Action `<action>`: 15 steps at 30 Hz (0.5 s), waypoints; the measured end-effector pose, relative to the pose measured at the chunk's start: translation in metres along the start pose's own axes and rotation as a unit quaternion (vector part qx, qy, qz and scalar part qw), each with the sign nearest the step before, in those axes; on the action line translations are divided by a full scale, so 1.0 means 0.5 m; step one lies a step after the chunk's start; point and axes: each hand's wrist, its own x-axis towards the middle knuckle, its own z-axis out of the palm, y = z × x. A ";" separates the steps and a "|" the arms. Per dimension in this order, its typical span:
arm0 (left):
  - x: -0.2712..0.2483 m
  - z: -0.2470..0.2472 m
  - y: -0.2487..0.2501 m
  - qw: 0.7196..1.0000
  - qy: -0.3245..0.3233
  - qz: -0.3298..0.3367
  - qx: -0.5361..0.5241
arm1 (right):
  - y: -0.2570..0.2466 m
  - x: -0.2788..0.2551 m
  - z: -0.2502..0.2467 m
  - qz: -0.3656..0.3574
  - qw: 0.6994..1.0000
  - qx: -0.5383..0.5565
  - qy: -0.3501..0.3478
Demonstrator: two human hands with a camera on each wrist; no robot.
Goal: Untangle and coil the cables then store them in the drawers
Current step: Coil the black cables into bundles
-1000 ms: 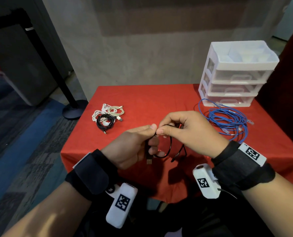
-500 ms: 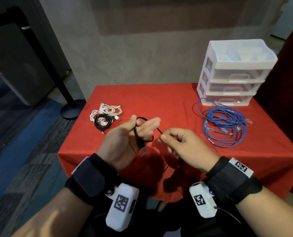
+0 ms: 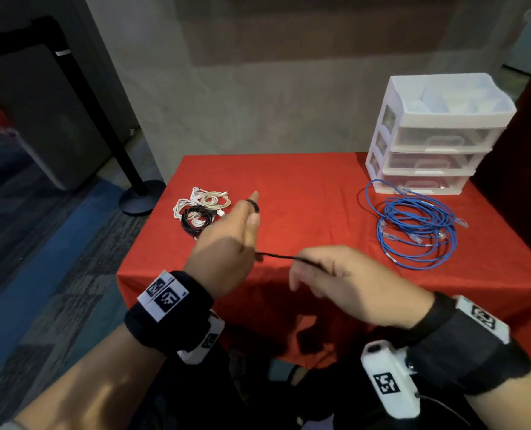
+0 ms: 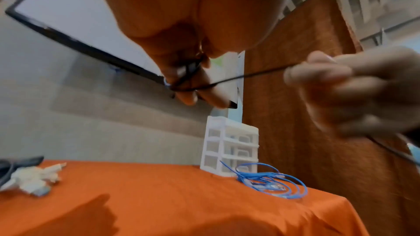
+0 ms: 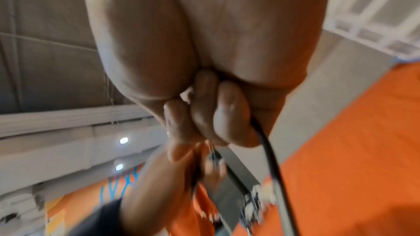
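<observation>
Cable (image 3: 284, 257), black and thin, runs taut between both hands above the near edge of the worktop (image 3: 304, 193). Left hand (image 3: 227, 252) is raised with fingers pointing up and forward; the cable is wound in loops round its fingers (image 4: 188, 85), one loop showing near the fingertip in the head view. Left wrist view shows the turns crossing over the fingers, which are bent round them, so this hand grips the coil. Right hand (image 3: 351, 283), just right of the left hand and slightly nearer the body, has its fingers (image 5: 229, 114) curled shut round the cable; the free length leaves the bottom of the fist and hangs down toward the body in the right wrist view. Both wrist views are blurred, so the exact number of turns cannot be told.

Ahead and left of the left hand: a bundle (image 3: 200, 209) of white and black cables lying on the worktop, partly hidden by the hand. Ahead and right of the right hand: a loose blue cable (image 3: 413, 228) in wide loops on the worktop. Beyond it, touching its far loops, a white drawer unit (image 3: 431, 131) with three clear drawers, all pushed in, and an open tray on top.
</observation>
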 end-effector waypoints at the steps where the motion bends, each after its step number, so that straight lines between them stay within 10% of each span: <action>1: -0.011 0.002 0.001 1.000 -0.019 0.016 0.003 | -0.012 0.001 -0.019 -0.013 1.000 -0.007 0.020; 7: -0.044 0.001 0.071 0.938 -0.147 -0.020 -0.314 | -0.006 0.048 -0.079 -0.050 0.983 -0.028 0.174; 15: -0.038 -0.029 0.082 0.886 -0.152 -0.064 -0.434 | 0.077 0.069 -0.084 -0.031 0.971 0.006 0.238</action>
